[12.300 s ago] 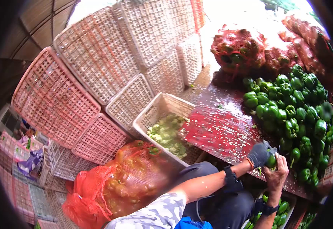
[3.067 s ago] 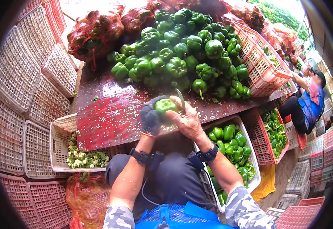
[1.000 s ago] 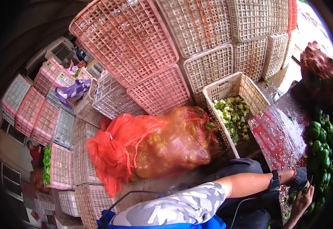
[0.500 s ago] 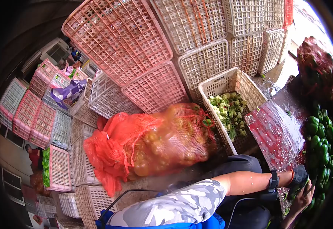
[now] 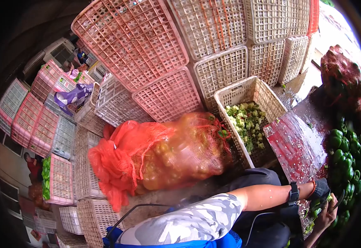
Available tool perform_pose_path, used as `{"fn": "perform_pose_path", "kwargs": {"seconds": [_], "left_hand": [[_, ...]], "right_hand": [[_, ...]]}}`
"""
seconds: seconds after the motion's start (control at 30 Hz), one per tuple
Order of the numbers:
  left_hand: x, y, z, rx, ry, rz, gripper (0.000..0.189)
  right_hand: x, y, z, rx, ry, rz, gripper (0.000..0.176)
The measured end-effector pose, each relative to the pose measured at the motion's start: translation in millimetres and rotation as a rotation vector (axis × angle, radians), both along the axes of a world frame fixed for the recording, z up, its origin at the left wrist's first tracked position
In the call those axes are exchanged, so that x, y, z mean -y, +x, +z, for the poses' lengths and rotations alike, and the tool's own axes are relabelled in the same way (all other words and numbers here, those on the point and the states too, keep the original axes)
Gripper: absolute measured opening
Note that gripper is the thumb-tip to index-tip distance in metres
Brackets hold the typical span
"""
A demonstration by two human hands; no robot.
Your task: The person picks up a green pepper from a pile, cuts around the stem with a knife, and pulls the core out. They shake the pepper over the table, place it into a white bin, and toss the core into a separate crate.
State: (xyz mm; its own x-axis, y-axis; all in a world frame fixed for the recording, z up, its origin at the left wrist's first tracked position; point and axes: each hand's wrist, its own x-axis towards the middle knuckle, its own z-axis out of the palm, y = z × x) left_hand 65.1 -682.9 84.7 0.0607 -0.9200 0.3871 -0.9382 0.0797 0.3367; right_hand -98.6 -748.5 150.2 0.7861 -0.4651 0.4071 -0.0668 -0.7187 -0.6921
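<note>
My left hand (image 5: 321, 188), in a dark glove, is closed on a green pepper (image 5: 329, 198), mostly hidden between my hands. My bare right hand (image 5: 326, 214) is right beside it with bent fingers, and a dark curved knife blade (image 5: 341, 197) sticks out past them. The knife's handle is hidden. A heap of green bell peppers (image 5: 346, 159) lies along the right edge, close to both hands. Under and beyond my left hand, a wet red-and-white surface (image 5: 298, 144) is scattered with pale seeds. Green scraps (image 5: 310, 227) lie below the hands.
A crate (image 5: 250, 162) of pale green pepper cores stands ahead. Left of it lies a red mesh sack (image 5: 180, 153) full of vegetables. Stacked pink crates (image 5: 130, 45) and white crates (image 5: 221, 70) rise behind. Another filled mesh sack (image 5: 341, 74) stands at the upper right.
The hands stay close together at the pepper heap. My right fingers have shifted slightly, and the knife blade shows more clearly now. The camera view has tilted a little.
</note>
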Motion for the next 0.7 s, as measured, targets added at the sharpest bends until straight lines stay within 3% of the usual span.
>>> {"fn": "perform_pose_path", "kwargs": {"seconds": [0.07,0.13,0.23,0.3,0.33,0.43,0.5,0.53,0.57,0.6,0.63,0.67,0.7], "left_hand": [[12.2,-0.8,-16.3,0.044,-0.128,0.036,0.009],[26.7,1.0,-28.7,0.038,-0.099,0.018,0.009],[13.7,8.4,-16.1,0.078,-0.136,-0.064,0.009],[-7.6,18.8,-13.9,-0.029,-0.143,-0.024,0.009],[-20.2,15.4,-7.6,-0.109,-0.144,-0.018,0.008],[-45.3,17.0,9.4,-0.412,-0.049,-0.132,0.008],[-53.0,25.8,21.4,-0.557,0.052,-0.176,0.008],[-58.7,28.8,36.1,-0.617,0.229,-0.149,0.008],[-66.9,25.6,-2.6,-0.425,-0.237,-0.148,0.014],[-52.7,32.8,-22.0,-0.024,-0.203,-0.142,0.019],[-57.1,28.5,-13.8,0.238,-0.288,-0.068,0.013],[-51.4,36.9,-7.7,0.089,-0.433,-0.164,0.017],[-51.4,35.6,-6.3,0.077,-0.386,-0.188,0.017]], "right_hand": [[3.3,-2.5,-2.1,0.026,0.199,0.084,0.035],[10.0,-3.6,4.3,0.016,0.299,0.112,0.036],[22.6,-9.1,0.7,-0.096,0.478,-0.047,0.034],[0.7,2.7,11.9,-0.001,0.046,-0.05,0.034],[-24.3,10.4,31.0,0.026,-0.053,-0.03,0.035],[-67.5,20.2,60.5,0.009,-0.202,-0.218,0.034],[-60.5,24.1,45.1,0.1,-0.225,-0.287,0.028],[-56.3,23.0,37.7,0.163,-0.19,-0.282,0.027],[-53.0,22.3,32.7,0.194,-0.18,-0.285,0.025],[-51.4,23.2,26.2,0.236,-0.128,-0.283,0.026],[-47.2,23.9,17.2,0.267,-0.093,-0.29,0.027],[-51.0,29.1,17.5,0.258,-0.063,-0.319,0.027],[-47.9,28.5,12.2,0.269,-0.042,-0.33,0.026]]}}
